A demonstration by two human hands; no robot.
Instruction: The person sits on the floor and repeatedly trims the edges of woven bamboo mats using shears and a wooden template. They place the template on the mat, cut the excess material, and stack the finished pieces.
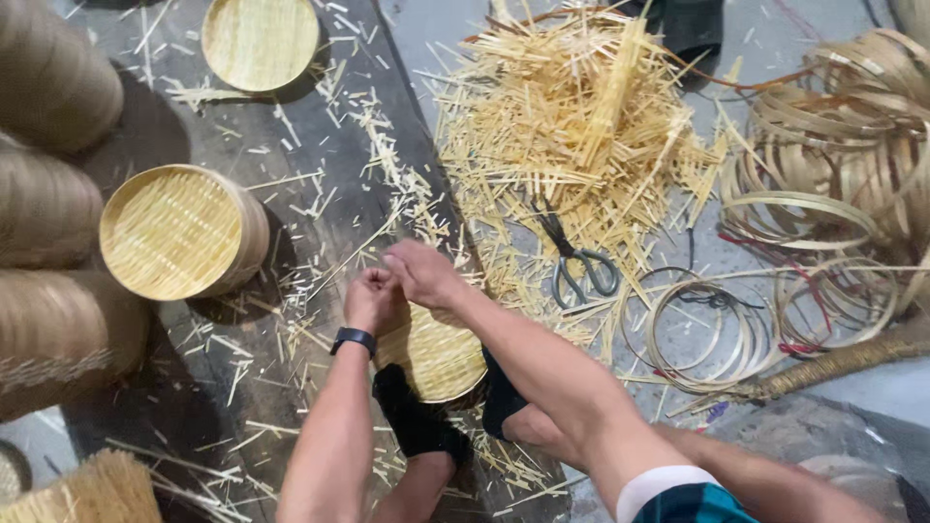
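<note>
Both hands meet over a round woven bamboo tray [436,356] braced between black-socked feet [418,418]. Left hand [373,300] fisted; right hand [421,274] fingers curled at its rim, hold unclear. Scissors [579,269] near, right.

My left hand [373,300] and right hand [421,274] sit together over the round woven tray [438,356] near me. Left of them I see a woven basket [181,232] on the plank [320,145]. Right lie scissors [579,266], the stick pile [581,126] beyond them, hoops [736,329] farther right.
</note>
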